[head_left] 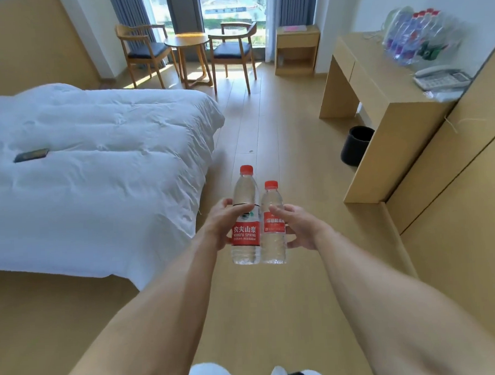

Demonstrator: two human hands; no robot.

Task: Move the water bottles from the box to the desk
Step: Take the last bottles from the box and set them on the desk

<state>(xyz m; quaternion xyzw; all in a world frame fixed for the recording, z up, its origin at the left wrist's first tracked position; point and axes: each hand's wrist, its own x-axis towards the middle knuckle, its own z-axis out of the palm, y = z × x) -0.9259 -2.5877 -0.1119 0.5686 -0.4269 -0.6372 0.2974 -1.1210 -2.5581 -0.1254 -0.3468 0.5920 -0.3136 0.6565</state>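
Observation:
Two clear water bottles with red caps and red labels are held upright side by side above the wooden floor. My left hand grips the taller bottle around its label. My right hand grips the shorter bottle from the right side. The wooden desk stands ahead on the right, along the wall. Several more bottles with red caps stand at its far end, blurred. No box is in view.
A white bed with a dark phone on it fills the left. A black bin sits under the desk, a telephone on top. Two chairs, a round table and a small cabinet stand by the window.

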